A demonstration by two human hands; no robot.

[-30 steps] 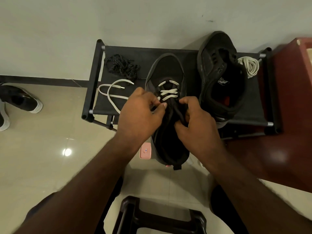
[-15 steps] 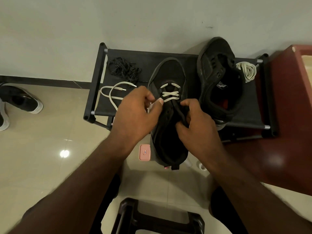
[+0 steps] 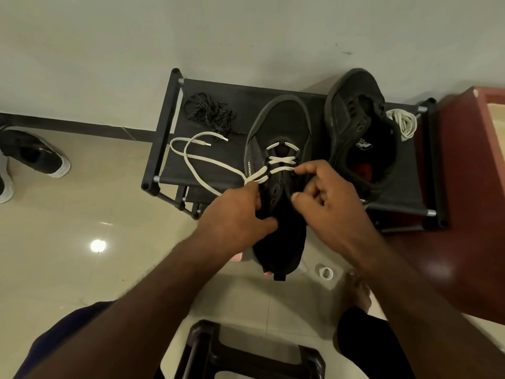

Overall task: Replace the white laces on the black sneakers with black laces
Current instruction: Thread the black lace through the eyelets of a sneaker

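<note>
The white lace (image 3: 281,161) is threaded only through the toe-end eyelets of the sneaker (image 3: 276,124): one bar, one cross, then two strands leaving the left side. Its two free ends (image 3: 191,154) loop leftward across the rack (image 3: 164,149). The lower eyelets are already bare.

The sneaker lies with its long axis running away from the person, toe to the wall (image 3: 246,36) and heel hanging over the rack's front edge. So the laced rows sit just past the fingertips, toe-ward. The left hand (image 3: 235,217) grips the sneaker's left flank, fingers curled over the edge right where the strands exit, so it is the nearer one to the free ends. The right hand (image 3: 328,198) is curled, its forefinger tip at the right end of the lowest white row (whether it has actually hooked the lace I cannot tell). I judge the next pull should go leftward and up, drawing the strands out row by row.

Count: two black sneakers on the rack, the second sneaker (image 3: 355,127) lace-free and leaning on the wall at right. There are two white laces, one being the coil (image 3: 403,123) beside that shoe. There is one tangle of black laces (image 3: 207,112) at back left, untouched (how many are in it is unclear). A dark stool (image 3: 246,354) stands nearest the person.
</note>
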